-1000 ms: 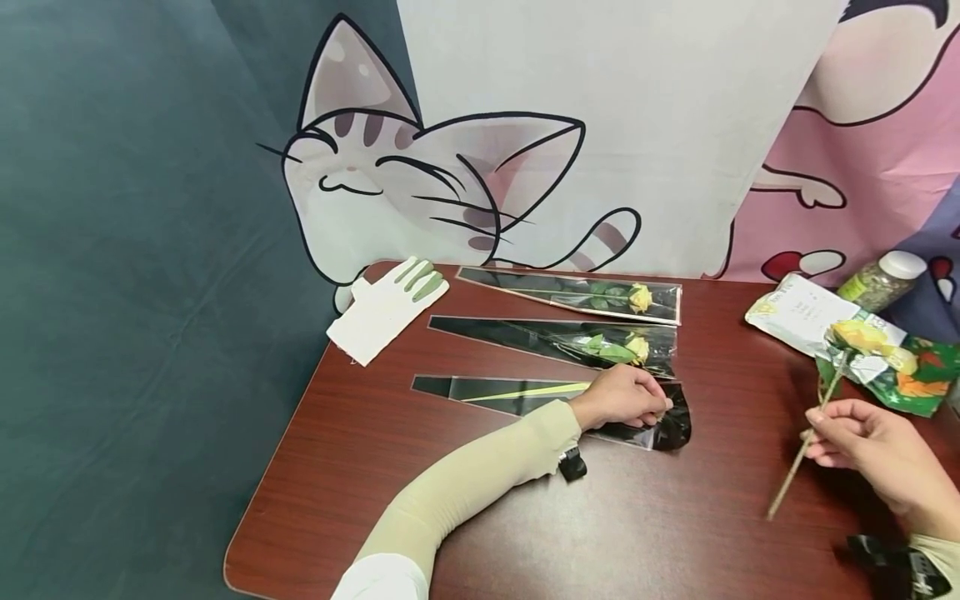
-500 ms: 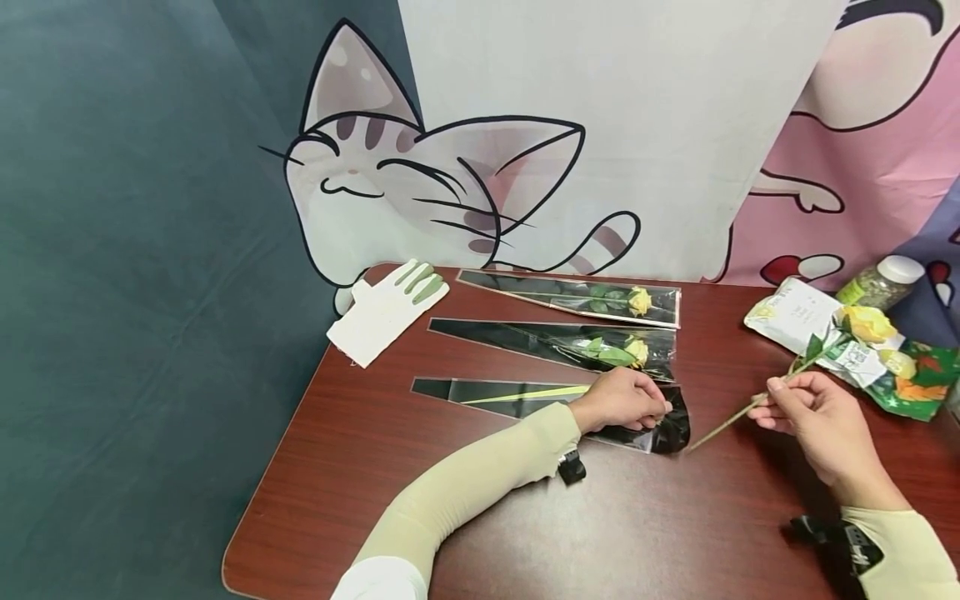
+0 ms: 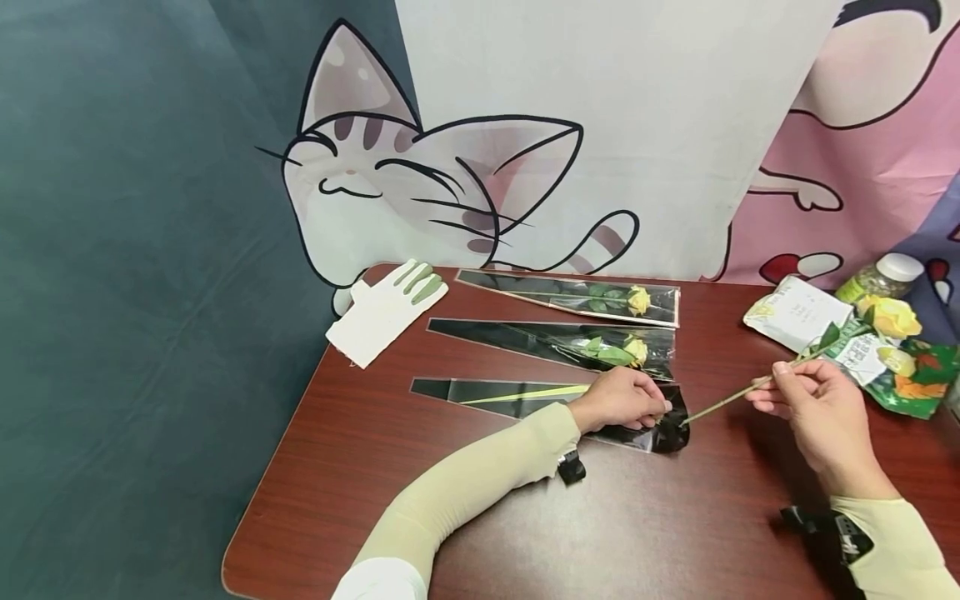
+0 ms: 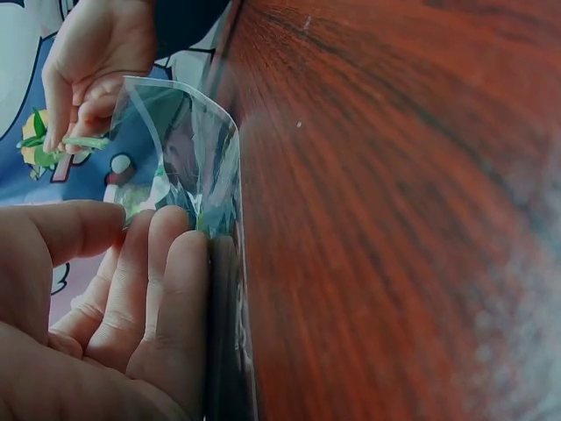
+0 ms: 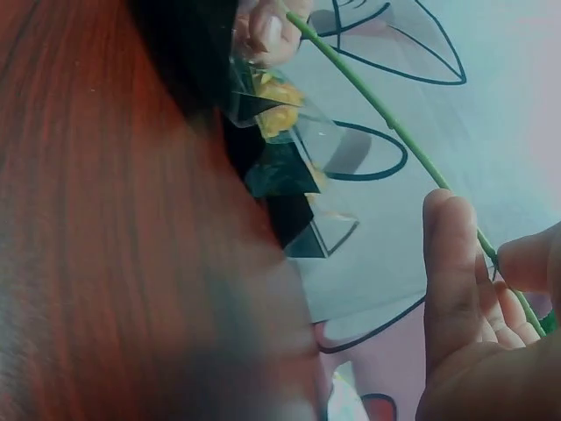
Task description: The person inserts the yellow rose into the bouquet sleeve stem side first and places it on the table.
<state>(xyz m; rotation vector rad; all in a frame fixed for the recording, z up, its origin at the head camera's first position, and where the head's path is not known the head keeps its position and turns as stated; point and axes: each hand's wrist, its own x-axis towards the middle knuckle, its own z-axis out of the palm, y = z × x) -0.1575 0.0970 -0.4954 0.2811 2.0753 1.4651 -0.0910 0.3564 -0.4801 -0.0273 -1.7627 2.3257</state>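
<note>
My left hand (image 3: 624,398) pinches the upper edge of the nearest clear flower sleeve (image 3: 670,435) at its wide end, holding the mouth raised. In the left wrist view, thumb and fingertips grip the film of that sleeve (image 4: 180,123), which bulges open. My right hand (image 3: 823,418) pinches a yellow rose (image 3: 895,317) by the middle of its stem, bloom pointing right. The bare stem end overlaps the sleeve's mouth in the head view. The right wrist view shows the green stem (image 5: 386,114) running from the fingers toward the left hand.
Two more sleeves, each with a yellow rose, the far one (image 3: 566,298) and the middle one (image 3: 555,343), lie behind. A white glove (image 3: 386,312) lies at the left. White and green packets (image 3: 802,312) and a lidded jar (image 3: 877,279) stand back right.
My right hand has moved left with the rose, tilting it until the stem end reached the sleeve's mouth. My left hand has stayed in place on the sleeve.
</note>
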